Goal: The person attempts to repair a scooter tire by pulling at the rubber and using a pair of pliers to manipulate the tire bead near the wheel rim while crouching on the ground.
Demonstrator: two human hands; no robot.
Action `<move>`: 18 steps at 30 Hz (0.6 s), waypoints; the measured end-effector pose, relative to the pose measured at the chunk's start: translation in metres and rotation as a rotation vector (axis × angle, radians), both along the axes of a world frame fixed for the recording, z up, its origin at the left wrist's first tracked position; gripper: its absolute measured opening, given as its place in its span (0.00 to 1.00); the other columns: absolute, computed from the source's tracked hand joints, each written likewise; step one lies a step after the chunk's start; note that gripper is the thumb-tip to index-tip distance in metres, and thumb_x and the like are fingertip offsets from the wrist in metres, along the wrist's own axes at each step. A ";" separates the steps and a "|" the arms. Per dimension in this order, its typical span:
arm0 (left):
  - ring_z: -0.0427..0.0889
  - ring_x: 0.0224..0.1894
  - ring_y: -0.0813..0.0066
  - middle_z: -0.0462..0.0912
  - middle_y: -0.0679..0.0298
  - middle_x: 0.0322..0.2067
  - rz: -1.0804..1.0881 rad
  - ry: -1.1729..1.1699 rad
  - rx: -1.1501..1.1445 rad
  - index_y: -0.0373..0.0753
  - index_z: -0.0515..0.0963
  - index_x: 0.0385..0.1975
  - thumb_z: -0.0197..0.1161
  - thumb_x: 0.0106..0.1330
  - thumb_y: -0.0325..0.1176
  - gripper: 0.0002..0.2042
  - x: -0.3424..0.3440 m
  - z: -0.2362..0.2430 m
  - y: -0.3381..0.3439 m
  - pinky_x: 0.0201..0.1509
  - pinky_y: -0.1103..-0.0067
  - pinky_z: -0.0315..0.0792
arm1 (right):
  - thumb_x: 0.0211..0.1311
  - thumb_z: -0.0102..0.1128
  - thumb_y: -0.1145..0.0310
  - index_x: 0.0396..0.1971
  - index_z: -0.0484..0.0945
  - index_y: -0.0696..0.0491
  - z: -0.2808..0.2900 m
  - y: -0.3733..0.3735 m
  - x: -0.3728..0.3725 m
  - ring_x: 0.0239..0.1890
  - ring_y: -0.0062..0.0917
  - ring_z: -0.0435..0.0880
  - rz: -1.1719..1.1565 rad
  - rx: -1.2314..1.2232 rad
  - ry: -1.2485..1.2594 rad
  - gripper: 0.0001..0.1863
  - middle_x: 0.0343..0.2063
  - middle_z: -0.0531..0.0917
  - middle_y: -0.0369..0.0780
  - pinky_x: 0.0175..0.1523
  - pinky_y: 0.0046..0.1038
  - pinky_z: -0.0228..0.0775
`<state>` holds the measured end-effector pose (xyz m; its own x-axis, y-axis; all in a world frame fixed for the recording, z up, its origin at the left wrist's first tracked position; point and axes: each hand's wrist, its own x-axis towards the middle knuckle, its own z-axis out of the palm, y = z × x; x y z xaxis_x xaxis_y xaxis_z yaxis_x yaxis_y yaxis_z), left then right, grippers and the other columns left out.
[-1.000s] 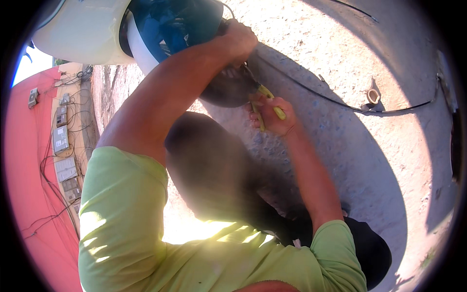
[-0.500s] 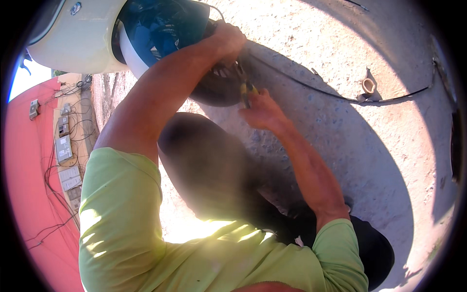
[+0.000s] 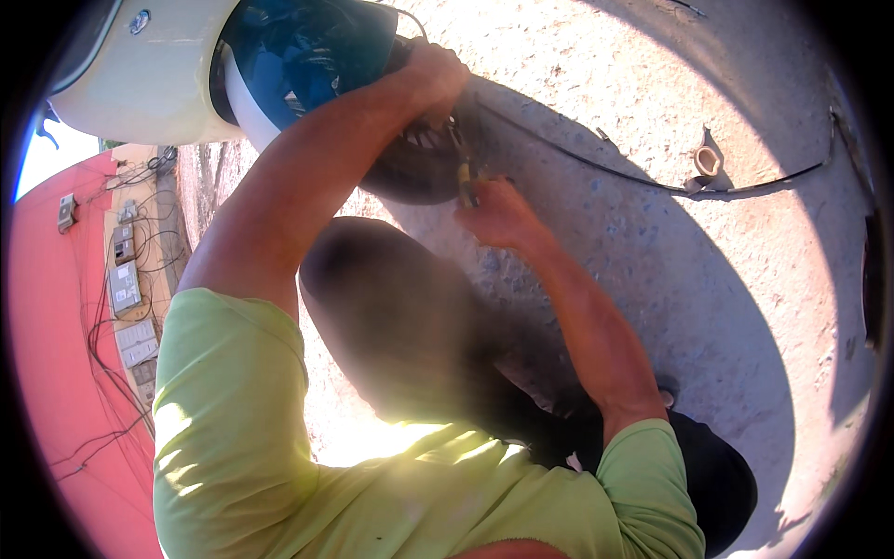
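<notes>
My right hand [image 3: 495,212] is closed round the yellow handles of a pair of pliers [image 3: 465,177]. The metal jaws point up toward the wheel, just below my left hand [image 3: 436,76]. That hand is curled beside the edge of a glossy teal fender [image 3: 312,47], its fingertips turned out of sight. Whatever it grips is hidden. Under the fender, the dark wheel [image 3: 410,177] of a scooter shows in part, with slots near its hub. What the jaws bite on is too small to tell.
The scooter's cream body [image 3: 149,70] fills the upper left. A thin black cable [image 3: 596,162] runs over the rough ground to the right, past a ring-shaped piece [image 3: 707,161]. At far left is a pink wall [image 3: 56,307] with meter boxes [image 3: 124,286] and loose wires.
My right hand has shifted slightly left, and the pliers' handles look closer together. The left hand stays in place by the fender.
</notes>
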<state>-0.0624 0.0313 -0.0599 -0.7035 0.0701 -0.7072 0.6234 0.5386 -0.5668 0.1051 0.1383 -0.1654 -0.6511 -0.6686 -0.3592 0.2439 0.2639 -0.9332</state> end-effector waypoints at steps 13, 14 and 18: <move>0.88 0.46 0.57 0.88 0.57 0.41 -0.052 -0.026 0.079 0.43 0.86 0.43 0.84 0.34 0.44 0.29 -0.005 -0.009 -0.010 0.49 0.61 0.79 | 0.61 0.61 0.71 0.51 0.78 0.57 -0.044 0.025 -0.001 0.36 0.25 0.82 -0.106 -0.591 -0.527 0.17 0.35 0.82 0.40 0.39 0.29 0.75; 0.88 0.46 0.58 0.88 0.57 0.42 -0.053 -0.022 0.075 0.44 0.86 0.44 0.84 0.35 0.44 0.30 -0.005 -0.010 -0.009 0.49 0.61 0.79 | 0.60 0.61 0.71 0.50 0.78 0.57 -0.049 0.028 -0.003 0.36 0.24 0.82 -0.080 -0.518 -0.380 0.17 0.36 0.82 0.40 0.40 0.29 0.75; 0.88 0.46 0.59 0.88 0.58 0.43 -0.033 -0.038 0.033 0.44 0.85 0.47 0.84 0.36 0.46 0.33 -0.005 -0.008 -0.007 0.49 0.62 0.79 | 0.57 0.62 0.68 0.46 0.81 0.55 -0.042 0.025 -0.005 0.38 0.24 0.81 -0.040 -0.357 -0.273 0.16 0.35 0.82 0.37 0.43 0.30 0.74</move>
<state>-0.0670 0.0243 -0.0676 -0.6728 0.1168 -0.7305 0.6620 0.5357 -0.5241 0.0997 0.1633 -0.2070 -0.5925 -0.7579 -0.2729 0.4975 -0.0778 -0.8640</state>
